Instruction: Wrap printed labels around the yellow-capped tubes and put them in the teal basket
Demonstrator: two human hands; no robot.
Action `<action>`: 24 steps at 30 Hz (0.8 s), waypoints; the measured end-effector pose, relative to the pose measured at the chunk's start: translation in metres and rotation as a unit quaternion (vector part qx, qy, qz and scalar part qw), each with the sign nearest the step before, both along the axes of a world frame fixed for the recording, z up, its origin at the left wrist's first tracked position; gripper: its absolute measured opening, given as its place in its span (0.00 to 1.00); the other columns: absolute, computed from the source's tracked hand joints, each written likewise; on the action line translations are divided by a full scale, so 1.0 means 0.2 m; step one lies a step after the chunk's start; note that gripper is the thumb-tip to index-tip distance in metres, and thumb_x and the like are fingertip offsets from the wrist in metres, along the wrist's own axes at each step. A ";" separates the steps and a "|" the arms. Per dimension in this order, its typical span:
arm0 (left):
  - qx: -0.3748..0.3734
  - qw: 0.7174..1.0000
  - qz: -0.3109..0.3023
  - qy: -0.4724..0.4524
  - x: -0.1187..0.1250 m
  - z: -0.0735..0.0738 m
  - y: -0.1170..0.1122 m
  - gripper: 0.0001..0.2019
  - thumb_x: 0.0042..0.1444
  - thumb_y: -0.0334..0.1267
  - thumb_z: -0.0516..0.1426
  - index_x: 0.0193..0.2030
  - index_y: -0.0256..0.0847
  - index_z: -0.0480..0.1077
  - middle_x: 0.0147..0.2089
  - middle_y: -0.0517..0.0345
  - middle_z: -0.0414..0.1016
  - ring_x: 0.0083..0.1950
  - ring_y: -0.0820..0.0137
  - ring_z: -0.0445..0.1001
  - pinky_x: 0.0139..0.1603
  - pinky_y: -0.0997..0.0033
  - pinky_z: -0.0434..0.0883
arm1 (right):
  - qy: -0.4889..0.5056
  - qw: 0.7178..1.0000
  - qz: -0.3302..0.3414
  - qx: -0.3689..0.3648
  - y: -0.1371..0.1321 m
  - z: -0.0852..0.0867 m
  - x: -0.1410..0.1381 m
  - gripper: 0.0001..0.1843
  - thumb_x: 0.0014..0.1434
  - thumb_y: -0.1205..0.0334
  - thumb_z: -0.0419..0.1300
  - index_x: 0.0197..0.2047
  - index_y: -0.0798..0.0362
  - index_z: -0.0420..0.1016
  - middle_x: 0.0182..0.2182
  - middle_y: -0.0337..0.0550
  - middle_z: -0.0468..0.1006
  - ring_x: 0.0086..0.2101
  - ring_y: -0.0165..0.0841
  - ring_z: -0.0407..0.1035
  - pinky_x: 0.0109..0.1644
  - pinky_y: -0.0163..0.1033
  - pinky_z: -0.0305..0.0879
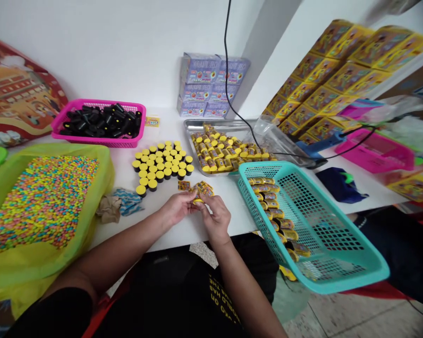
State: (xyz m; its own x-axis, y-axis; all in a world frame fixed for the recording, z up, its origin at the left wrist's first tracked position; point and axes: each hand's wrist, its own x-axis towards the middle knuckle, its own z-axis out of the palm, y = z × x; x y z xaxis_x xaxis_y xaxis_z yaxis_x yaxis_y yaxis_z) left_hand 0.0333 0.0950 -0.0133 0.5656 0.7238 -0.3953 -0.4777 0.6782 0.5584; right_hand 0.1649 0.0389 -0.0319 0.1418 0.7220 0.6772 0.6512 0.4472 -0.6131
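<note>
My left hand [178,205] and my right hand [215,212] meet over the front of the white table [211,213], fingers pinched together on a small yellow-capped canister [198,199]. Just beyond my fingers lies a little pile of yellow printed labels [197,187]. Further back stands a cluster of several black canisters with yellow caps [162,163]. A teal basket [313,230] at my right holds a row of labelled canisters [275,211].
A metal tray [197,124] holds several labelled canisters. A pink basket [98,121] of black canisters sits at the back left. A yellow-lined bin of coloured candies [42,197] fills the left. Purple boxes [211,84], yellow cartons [338,75] and a black cable [229,70] stand behind.
</note>
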 end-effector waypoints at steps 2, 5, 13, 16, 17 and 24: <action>-0.004 1.000 -0.007 0.003 0.00 0.00 0.00 0.06 0.53 0.34 0.65 0.32 0.33 0.74 0.28 0.54 0.76 0.27 0.73 0.73 0.33 0.73 0.69 | -0.015 1.000 -0.007 0.005 0.00 0.01 0.01 0.09 0.62 0.58 0.61 0.43 0.48 0.80 0.30 0.44 0.80 0.32 0.38 0.73 0.40 0.47 0.73; -0.001 1.000 -0.015 0.008 0.00 0.01 0.00 0.06 0.54 0.35 0.64 0.32 0.33 0.74 0.28 0.53 0.76 0.28 0.72 0.73 0.34 0.72 0.69 | -0.012 1.000 -0.012 -0.002 0.00 0.01 0.01 0.08 0.62 0.59 0.60 0.43 0.48 0.80 0.30 0.44 0.78 0.32 0.37 0.72 0.38 0.46 0.73; 0.017 1.000 0.023 0.008 0.01 0.03 -0.01 0.07 0.47 0.29 0.66 0.32 0.36 0.73 0.31 0.55 0.78 0.30 0.71 0.76 0.30 0.74 0.71 | -0.055 0.998 -0.021 -0.029 -0.01 0.06 -0.02 0.14 0.57 0.59 0.64 0.46 0.52 0.75 0.37 0.47 0.80 0.38 0.40 0.74 0.43 0.46 0.73; 0.046 0.998 0.018 0.041 0.01 0.02 -0.02 0.10 0.44 0.30 0.68 0.33 0.37 0.71 0.31 0.57 0.78 0.28 0.71 0.76 0.30 0.72 0.72 | -0.088 0.990 -0.066 -0.089 -0.04 0.11 -0.03 0.12 0.55 0.62 0.63 0.44 0.53 0.74 0.36 0.48 0.78 0.38 0.41 0.74 0.42 0.45 0.73; 0.063 0.997 0.007 0.054 0.01 0.02 -0.02 0.12 0.44 0.32 0.68 0.33 0.37 0.71 0.30 0.57 0.78 0.27 0.71 0.76 0.30 0.71 0.72 | -0.095 0.987 -0.074 -0.108 -0.06 0.14 -0.03 0.12 0.54 0.63 0.62 0.43 0.52 0.74 0.36 0.48 0.78 0.37 0.41 0.74 0.41 0.45 0.73; 0.155 0.974 -0.014 0.167 0.01 0.04 -0.04 0.22 0.45 0.51 0.67 0.37 0.38 0.67 0.28 0.53 0.79 0.19 0.71 0.72 0.17 0.76 0.60 | -0.087 0.974 -0.147 -0.148 -0.26 0.45 0.38 0.10 0.50 0.63 0.61 0.38 0.50 0.72 0.29 0.40 0.76 0.28 0.32 0.70 0.32 0.37 0.67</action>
State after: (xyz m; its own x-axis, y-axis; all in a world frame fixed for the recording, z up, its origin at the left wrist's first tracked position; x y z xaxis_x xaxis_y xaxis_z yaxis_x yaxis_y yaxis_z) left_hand 0.0346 0.0877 -0.0049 0.4637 0.8244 -0.3246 -0.2189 0.4616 0.8597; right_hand 0.2403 -0.0122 0.0575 0.2725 0.8354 0.4774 0.8302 0.0466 -0.5555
